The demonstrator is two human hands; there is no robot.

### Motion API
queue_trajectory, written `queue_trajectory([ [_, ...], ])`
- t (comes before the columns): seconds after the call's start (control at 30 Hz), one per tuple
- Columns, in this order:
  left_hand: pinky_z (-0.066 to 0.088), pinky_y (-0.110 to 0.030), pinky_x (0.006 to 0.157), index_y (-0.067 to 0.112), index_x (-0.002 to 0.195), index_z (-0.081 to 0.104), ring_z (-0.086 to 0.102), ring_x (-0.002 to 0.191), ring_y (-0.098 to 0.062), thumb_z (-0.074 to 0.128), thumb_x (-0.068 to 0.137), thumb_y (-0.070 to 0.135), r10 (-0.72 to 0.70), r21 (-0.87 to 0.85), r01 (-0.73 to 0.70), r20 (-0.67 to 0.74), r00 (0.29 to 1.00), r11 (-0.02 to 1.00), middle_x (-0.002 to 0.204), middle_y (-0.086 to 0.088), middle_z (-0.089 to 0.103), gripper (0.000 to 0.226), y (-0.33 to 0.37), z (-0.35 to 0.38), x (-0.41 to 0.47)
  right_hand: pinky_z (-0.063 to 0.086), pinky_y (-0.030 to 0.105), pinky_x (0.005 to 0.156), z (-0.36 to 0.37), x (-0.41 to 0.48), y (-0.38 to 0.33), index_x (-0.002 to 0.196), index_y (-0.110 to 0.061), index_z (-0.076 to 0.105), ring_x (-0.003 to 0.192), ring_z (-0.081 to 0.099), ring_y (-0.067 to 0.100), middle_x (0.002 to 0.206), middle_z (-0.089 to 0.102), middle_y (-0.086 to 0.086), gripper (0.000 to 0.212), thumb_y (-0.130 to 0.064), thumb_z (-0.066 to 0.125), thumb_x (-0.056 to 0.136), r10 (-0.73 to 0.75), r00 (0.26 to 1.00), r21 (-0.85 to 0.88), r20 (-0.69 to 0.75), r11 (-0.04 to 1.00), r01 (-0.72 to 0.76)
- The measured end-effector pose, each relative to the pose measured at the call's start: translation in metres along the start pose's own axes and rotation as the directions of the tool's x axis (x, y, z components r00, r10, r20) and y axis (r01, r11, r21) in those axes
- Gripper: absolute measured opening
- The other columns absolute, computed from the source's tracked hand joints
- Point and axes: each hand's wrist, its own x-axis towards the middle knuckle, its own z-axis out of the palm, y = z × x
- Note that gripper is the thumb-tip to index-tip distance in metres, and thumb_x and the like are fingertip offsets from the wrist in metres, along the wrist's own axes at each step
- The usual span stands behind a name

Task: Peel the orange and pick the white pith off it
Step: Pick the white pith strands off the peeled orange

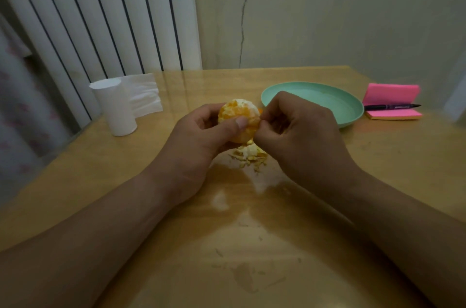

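Step in hand: pith-picking. The skin is off the orange (238, 116); flesh shows bright w/ white patches left across the top and far side, so I'd judge the peel stage done and the clean-up roughly mid-way.

Orange is held off the bench (252, 232), above its middle and nearer the far edge than the near one. Directly under it, on the bench, lies a small heap of peel scraps (249, 153), pale and orange bits mixed.

Left hand (201, 136): grip closed round the orange, fingers cupped behind it and the thumb (239, 122) pressed flat on the near face. It's the holder.

Right hand (297, 131): fingers curled tight, tips pinched together against the orange's right side, touching the fruit just beside the left thumb. It looks to be nipping a shred of pith, but the shred itself is too small to make out.

Next move, as I read it: pull the pinch away from the fruit w/o digging into a segment, drop the bit on the heap, then have the left hand roll the orange to bring the white top patch round to the right-hand fingers. Light pinch needed; the flesh is soft and will tear or squirt if squeezed.

Elsewhere: green plate (348, 105) toward the far right, just behind the right hand; pink sticky notes (392, 94) w/ a pen (390, 106) lying on them near the far right corner; tissue roll (116, 108) upright by the left edge.
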Motion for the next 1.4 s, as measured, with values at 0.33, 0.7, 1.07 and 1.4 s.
queue_trajectory([
  [0.33, 0.06, -0.034, 0.097, 0.001, 0.139, 0.062, 0.071, 0.115, -0.026, 0.068, 0.097, 0.019, -0.024, -0.179, 0.043, 0.108, 0.994, 0.983, 0.127, -0.016, 0.074, 0.046, 0.002, -0.002, 0.003, 0.048, 0.021, 0.054, 0.0, 0.0, -0.005, 0.081, -0.017, 0.069, 0.059, 0.055, 0.003, 0.069, 0.067, 0.001, 0.011, -0.014, 0.079, 0.086, 0.209, 0.977, 0.339, 0.051, 0.916, -0.214],
  [0.7, 0.063, -0.031, 0.081, 0.005, 0.129, 0.072, 0.07, 0.109, -0.027, 0.067, 0.092, 0.03, -0.136, -0.385, 0.195, 0.173, 0.975, 0.902, 0.127, -0.018, 0.072, 0.044, 0.004, -0.009, 0.002, 0.054, 0.023, 0.068, 0.002, 0.003, 0.017, 0.091, -0.025, 0.075, 0.076, 0.068, 0.009, 0.079, 0.073, -0.003, 0.019, -0.02, 0.061, 0.103, 0.268, 0.957, 0.315, 0.113, 0.904, -0.291],
  [1.07, 0.062, -0.033, 0.088, 0.006, 0.14, 0.063, 0.066, 0.122, -0.031, 0.065, 0.095, 0.022, -0.138, -0.351, 0.214, 0.228, 0.964, 0.912, 0.134, -0.019, 0.068, 0.048, 0.001, -0.019, 0.008, 0.058, 0.035, 0.081, 0.003, 0.0, 0.008, 0.101, -0.033, 0.071, 0.09, 0.065, 0.001, 0.091, 0.071, -0.018, 0.013, -0.025, 0.061, 0.104, 0.161, 0.969, 0.115, 0.185, 0.976, -0.185],
  [1.4, 0.062, -0.034, 0.093, 0.0, 0.144, 0.057, 0.064, 0.125, -0.038, 0.064, 0.085, 0.017, -0.119, -0.469, 0.276, 0.337, 0.934, 0.839, 0.141, -0.024, 0.063, 0.061, 0.004, -0.024, 0.009, 0.051, 0.036, 0.084, 0.003, 0.003, 0.009, 0.103, -0.029, 0.068, 0.099, 0.058, 0.01, 0.101, 0.063, -0.013, 0.012, -0.024, 0.067, 0.092, 0.052, 0.998, 0.076, 0.045, 0.996, -0.055],
])
